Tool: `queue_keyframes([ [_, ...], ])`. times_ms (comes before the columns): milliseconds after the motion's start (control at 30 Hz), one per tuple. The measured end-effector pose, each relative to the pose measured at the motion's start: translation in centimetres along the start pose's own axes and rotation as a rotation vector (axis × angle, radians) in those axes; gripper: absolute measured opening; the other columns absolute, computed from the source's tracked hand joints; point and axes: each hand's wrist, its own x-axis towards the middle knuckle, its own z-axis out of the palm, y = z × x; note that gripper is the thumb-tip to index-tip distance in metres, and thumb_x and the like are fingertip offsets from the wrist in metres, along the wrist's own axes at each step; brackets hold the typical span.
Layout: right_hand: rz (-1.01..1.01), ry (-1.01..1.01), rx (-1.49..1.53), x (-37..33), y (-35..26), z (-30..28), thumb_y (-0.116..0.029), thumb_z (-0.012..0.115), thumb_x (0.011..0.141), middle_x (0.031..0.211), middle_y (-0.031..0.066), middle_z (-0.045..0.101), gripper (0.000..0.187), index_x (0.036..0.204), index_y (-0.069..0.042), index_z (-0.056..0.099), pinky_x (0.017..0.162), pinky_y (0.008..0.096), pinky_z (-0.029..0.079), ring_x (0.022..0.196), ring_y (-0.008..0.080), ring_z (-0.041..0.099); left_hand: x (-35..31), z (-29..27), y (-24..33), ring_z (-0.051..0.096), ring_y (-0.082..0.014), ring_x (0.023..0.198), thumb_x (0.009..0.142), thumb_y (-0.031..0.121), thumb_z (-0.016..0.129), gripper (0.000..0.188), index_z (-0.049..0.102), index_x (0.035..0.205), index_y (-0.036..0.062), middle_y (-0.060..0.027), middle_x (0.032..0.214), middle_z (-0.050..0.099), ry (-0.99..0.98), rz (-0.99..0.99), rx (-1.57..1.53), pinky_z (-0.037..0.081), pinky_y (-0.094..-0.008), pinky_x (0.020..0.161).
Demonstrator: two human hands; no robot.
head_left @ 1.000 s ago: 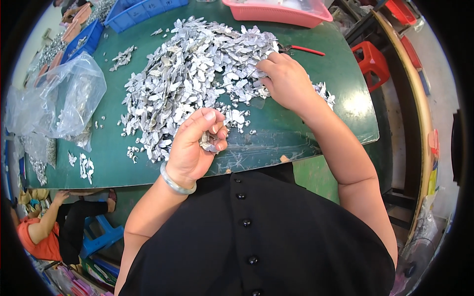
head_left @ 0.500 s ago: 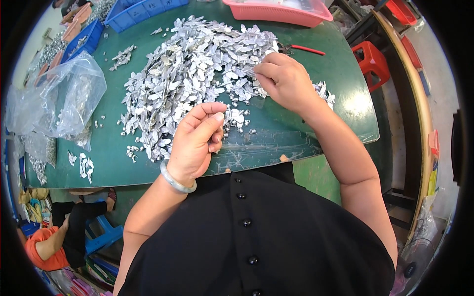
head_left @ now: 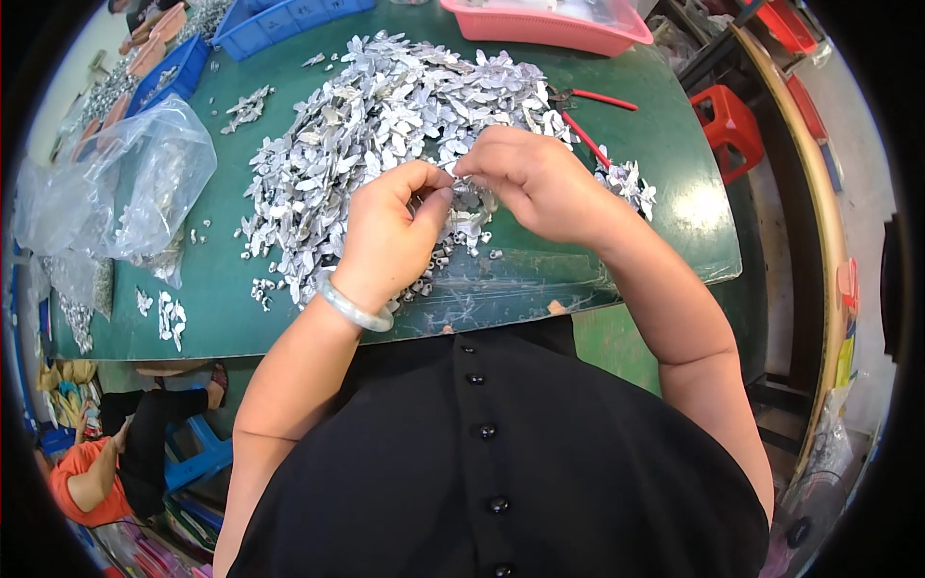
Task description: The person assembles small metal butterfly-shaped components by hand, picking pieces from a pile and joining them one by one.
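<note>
Over the near edge of a large pile of silver-grey metal leaf-shaped pieces (head_left: 337, 135), my two hands meet with fingertips almost touching. My left hand (head_left: 393, 226), with a pale bangle (head_left: 355, 304) on its wrist, pinches thumb against forefinger. My right hand (head_left: 540, 183) is closed too, its thumb and fingers pressed together beside the left fingertips. Whatever lies between the fingers is hidden or too small to name. Small silver cylinder-like bits (head_left: 438, 260) are scattered below the hands. Right of the pile lies a tool with red handles (head_left: 607, 99), its head partly among the pieces.
A pink basket (head_left: 549, 34) and a blue crate (head_left: 279, 34) stand along the far edge of the green table (head_left: 549, 275). Clear plastic bags (head_left: 164, 183) lie at left. A small heap of pieces (head_left: 631, 188) sits by my right forearm. Another person (head_left: 92, 477) sits lower left.
My right hand has moved left and nearer, off the pile's right side, uncovering one red handle. My left hand has risen slightly, and the fingertips now meet.
</note>
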Motion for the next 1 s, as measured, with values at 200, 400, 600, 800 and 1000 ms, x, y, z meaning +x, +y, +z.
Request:
queue_keyframes([
  [200,0.168,0.068,0.082,-0.7,0.2,-0.4,-0.002,0.054,0.076,0.082,0.0120,0.059,0.015,0.090,-0.002,0.060,0.067,0.0327,0.046,0.074,0.0275,0.057,-0.2,-0.7,-1.2,0.044,-0.0047,0.057,0.078,0.003,0.055,0.007,0.057,0.084,-0.0006,0.0001,0.067,0.054,0.074,0.014,0.018,0.038,-0.0189,0.053],
  [400,0.231,0.028,-0.012,-1.6,1.8,0.6,-0.001,0.053,0.077,0.078,0.0080,0.056,0.015,0.091,-0.001,0.058,0.066,0.0261,0.043,0.072,0.0186,0.055,-0.7,-1.0,-1.1,0.044,-0.0046,0.055,0.082,0.004,0.051,0.006,0.050,0.088,0.0029,-0.0056,0.075,0.057,0.026,-0.363,-0.878,0.033,-0.0161,0.044],
  [600,0.557,-0.003,0.556,-1.3,-1.2,0.6,-0.006,0.053,0.081,0.078,0.0041,0.059,0.015,0.092,0.003,0.058,0.066,0.0232,0.044,0.071,0.0098,0.054,-1.7,-0.2,-0.8,0.043,-0.0039,0.053,0.082,0.003,0.052,0.006,0.049,0.087,0.0040,-0.0084,0.077,0.059,0.010,-0.330,-0.963,0.035,-0.0158,0.044],
  [800,0.595,0.071,0.739,-1.6,-1.8,1.0,-0.008,0.055,0.082,0.075,0.0023,0.059,0.015,0.092,0.003,0.058,0.065,0.0213,0.044,0.069,0.0063,0.052,-2.3,0.5,-0.9,0.044,-0.0038,0.053,0.082,0.004,0.053,0.007,0.047,0.086,0.0058,-0.0094,0.082,0.061,-0.019,-0.323,-0.959,0.035,-0.0164,0.045],
  [1000,0.607,0.073,0.778,-1.8,-1.9,1.2,-0.008,0.056,0.082,0.073,0.0017,0.058,0.014,0.090,0.003,0.059,0.063,0.0210,0.044,0.066,0.0063,0.052,-2.7,0.4,-0.8,0.044,-0.0037,0.053,0.082,0.005,0.053,0.006,0.047,0.083,0.0061,-0.0086,0.081,0.061,-0.047,-0.326,-0.927,0.035,-0.0161,0.044],
])
